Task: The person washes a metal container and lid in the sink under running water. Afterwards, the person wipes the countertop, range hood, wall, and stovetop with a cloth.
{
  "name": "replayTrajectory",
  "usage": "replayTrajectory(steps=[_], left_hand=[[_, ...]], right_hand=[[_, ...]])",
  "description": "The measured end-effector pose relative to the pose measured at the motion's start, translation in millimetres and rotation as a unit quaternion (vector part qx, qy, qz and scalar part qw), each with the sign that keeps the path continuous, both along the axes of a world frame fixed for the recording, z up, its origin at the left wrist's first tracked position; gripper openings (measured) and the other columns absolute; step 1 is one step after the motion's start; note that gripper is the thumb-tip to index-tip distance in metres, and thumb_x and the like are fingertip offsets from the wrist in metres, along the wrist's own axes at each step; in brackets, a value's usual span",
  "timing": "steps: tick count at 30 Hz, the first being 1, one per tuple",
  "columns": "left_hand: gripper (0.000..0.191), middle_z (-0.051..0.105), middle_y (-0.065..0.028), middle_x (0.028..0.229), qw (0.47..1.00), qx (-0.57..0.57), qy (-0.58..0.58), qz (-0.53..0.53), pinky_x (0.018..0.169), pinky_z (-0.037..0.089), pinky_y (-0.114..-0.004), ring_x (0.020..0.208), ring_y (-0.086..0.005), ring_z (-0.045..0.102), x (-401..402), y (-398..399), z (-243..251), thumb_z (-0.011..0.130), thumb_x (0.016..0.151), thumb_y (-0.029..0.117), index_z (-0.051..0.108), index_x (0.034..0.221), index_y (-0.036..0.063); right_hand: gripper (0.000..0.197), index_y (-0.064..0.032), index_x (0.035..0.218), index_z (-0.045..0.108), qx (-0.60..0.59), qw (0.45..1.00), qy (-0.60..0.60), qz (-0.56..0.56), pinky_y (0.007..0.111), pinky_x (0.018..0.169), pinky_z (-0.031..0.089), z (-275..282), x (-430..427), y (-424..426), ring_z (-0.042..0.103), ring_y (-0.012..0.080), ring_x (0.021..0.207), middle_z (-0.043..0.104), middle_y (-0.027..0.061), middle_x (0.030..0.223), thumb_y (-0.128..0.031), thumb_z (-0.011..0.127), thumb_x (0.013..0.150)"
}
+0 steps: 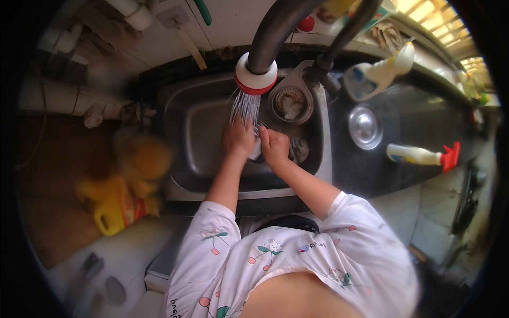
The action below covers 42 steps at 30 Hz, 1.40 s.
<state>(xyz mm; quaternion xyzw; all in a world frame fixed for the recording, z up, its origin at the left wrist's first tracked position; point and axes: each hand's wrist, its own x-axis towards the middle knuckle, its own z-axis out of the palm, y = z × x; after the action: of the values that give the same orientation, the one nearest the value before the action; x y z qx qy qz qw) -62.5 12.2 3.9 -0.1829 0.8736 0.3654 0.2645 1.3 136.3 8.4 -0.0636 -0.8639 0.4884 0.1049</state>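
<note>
Water runs in several streams from a white and red faucet spray head (256,75) onto my left hand (238,139), inside a stainless steel sink (206,135). My right hand (275,149) grips the edge of a shiny metal vessel (255,149), with its thumb up. The left hand is at the vessel's other side, partly inside or against it; its fingers are hidden by water and glare. Right of my right hand, a crumpled pale cloth or scrap (301,149) lies in the sink. A strainer basket (291,104) with whitish scraps sits behind.
On the dark counter to the right are a metal lid or dish (366,126), a white spray bottle with a red trigger (417,155) and a white plastic bottle (377,75). A dark pipe (338,39) rises behind the sink. A yellow plastic container (109,206) stands low at left.
</note>
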Motion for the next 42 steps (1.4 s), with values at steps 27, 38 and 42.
replayTrajectory(steps=[27,38,42], left_hand=[[0.026,0.059,-0.0088,0.079,0.881,0.226,0.413,-0.049,0.065,0.044,-0.029,0.071,-0.0182,0.056,15.3,33.5,11.7,0.066,0.071,0.016,0.058,0.09,0.0014],[0.047,0.046,-0.0264,0.112,0.851,-0.141,0.48,-0.162,0.087,0.036,-0.042,0.101,-0.0408,0.045,60.7,35.5,17.6,0.037,0.086,0.029,0.038,0.12,-0.003],[0.04,0.05,-0.0233,0.1,0.967,-0.009,0.173,-0.184,0.079,0.04,-0.043,0.09,-0.0384,0.049,27.5,-1.3,10.2,0.045,0.082,0.035,0.054,0.088,-0.0031]], right_hand=[[0.011,-0.0028,0.081,0.051,0.015,0.985,0.02,0.168,0.046,0.056,0.04,-7.3,6.7,6.2,0.052,0.0397,0.063,0.054,0.0209,0.066,-0.013,0.048,0.081],[0.019,0.0002,0.072,0.052,-0.118,0.992,-0.011,0.033,0.037,0.05,0.039,-5.8,-2.9,8.7,0.05,0.0358,0.055,0.051,0.0186,0.06,-0.013,0.045,0.084],[0.02,-0.0002,0.07,0.051,-0.098,0.989,0.043,0.104,0.037,0.049,0.038,-1.7,2.9,-0.7,0.049,0.0356,0.053,0.049,0.0186,0.058,-0.011,0.044,0.085]])
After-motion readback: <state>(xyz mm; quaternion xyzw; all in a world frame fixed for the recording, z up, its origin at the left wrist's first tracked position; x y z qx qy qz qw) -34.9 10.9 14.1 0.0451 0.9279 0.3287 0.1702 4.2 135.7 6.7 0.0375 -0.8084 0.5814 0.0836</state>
